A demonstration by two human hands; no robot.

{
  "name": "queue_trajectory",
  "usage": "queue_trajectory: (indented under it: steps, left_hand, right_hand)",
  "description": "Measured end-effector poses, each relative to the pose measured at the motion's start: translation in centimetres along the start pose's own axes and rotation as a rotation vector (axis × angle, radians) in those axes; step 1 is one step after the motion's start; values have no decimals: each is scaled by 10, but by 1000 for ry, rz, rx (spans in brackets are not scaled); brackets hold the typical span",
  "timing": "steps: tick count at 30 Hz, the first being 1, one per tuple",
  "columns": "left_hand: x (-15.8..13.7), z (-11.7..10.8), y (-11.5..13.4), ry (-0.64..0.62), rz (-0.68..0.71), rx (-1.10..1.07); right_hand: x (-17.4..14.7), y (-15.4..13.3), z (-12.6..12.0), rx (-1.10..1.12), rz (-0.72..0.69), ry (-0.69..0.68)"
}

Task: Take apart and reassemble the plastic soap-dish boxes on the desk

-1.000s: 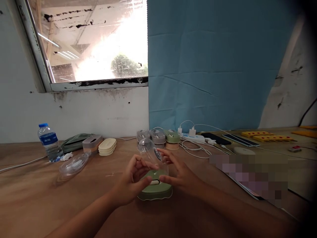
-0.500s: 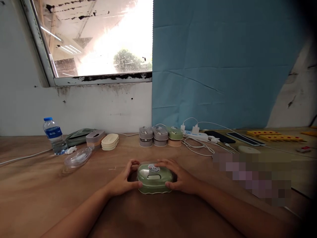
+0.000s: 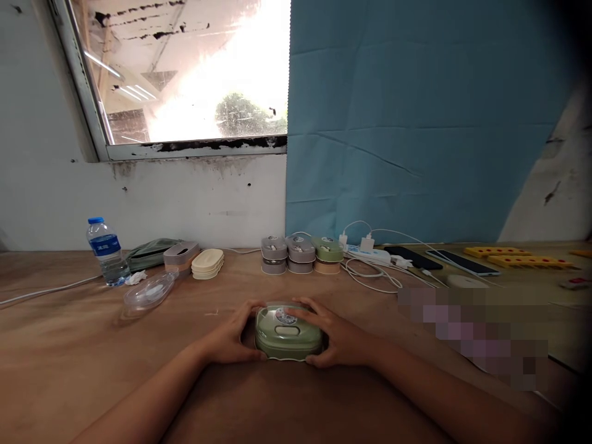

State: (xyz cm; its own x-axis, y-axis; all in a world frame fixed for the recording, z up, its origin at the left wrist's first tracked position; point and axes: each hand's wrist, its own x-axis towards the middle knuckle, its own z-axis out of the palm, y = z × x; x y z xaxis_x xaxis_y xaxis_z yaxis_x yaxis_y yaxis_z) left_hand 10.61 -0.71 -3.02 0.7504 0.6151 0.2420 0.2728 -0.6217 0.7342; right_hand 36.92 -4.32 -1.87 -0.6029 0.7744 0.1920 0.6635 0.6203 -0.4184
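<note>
A green lunch box sits on the wooden table in front of me, under a clear plastic cover with a round printed sticker. My left hand is curved round its left end, the thumb low at the front corner. Round the right end goes my right hand, its thumb at the lower front edge and a finger reaching over the top by the sticker. Both hands grip the box, which rests level. The fingertips behind it are partly hidden.
Farther back stand grey boxes and a green-topped box. To the left are a water bottle, a clear lid, a grey-pink container and cream lids. Right: a power strip, cables, phones, yellow blocks.
Both thumbs have slid down from the upper front of the lunch box to its bottom edge. The box stays in nearly the same place; the view has shifted slightly.
</note>
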Motion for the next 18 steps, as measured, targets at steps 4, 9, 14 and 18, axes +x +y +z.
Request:
queue_trajectory:
  steps: [4, 9, 14, 18]
  left_hand:
    - [1, 0, -3, 7, 30, 39]
    - [-1, -18, -14, 22, 53, 161]
    - [-12, -45, -46, 194, -106, 169]
    - [-13, -54, -70, 587, -334, 264]
  right_hand:
    - [-4, -10, -2, -27, -12, -19]
    - [-5, -22, 3, -120, -121, 16]
    - [19, -25, 15, -277, -202, 60]
    - [70, -29, 31, -443, -88, 98]
